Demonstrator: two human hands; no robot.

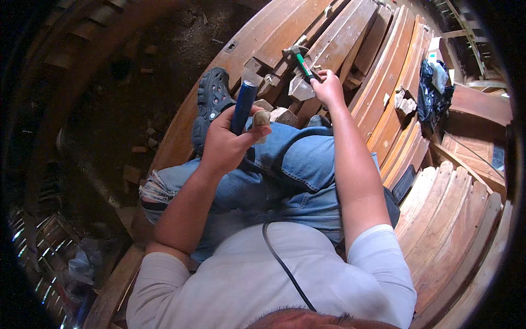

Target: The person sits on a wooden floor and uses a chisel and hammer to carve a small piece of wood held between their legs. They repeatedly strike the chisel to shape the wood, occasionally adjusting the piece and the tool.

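Observation:
My left hand (226,143) is closed around a blue cylindrical handle (243,108) with a pale, shiny top end, held upright above my lap. A small pale piece of wood (261,119) shows at the thumb of that same hand. Farther forward and to the right, my right hand (330,89) grips a hammer (303,64) by the lower end of its green and black shaft. The hammer's metal head points away to the upper left, over the wooden boards. Whatever the blue handle's lower end joins is hidden by my fingers.
Long brown planks (392,71) lie side by side ahead and to the right. Wood offcuts (284,116) sit near my knees. A black plastic bag (435,90) rests at the right. My foot in a grey clog (212,101) is on a board; dark, littered ground (137,93) lies left.

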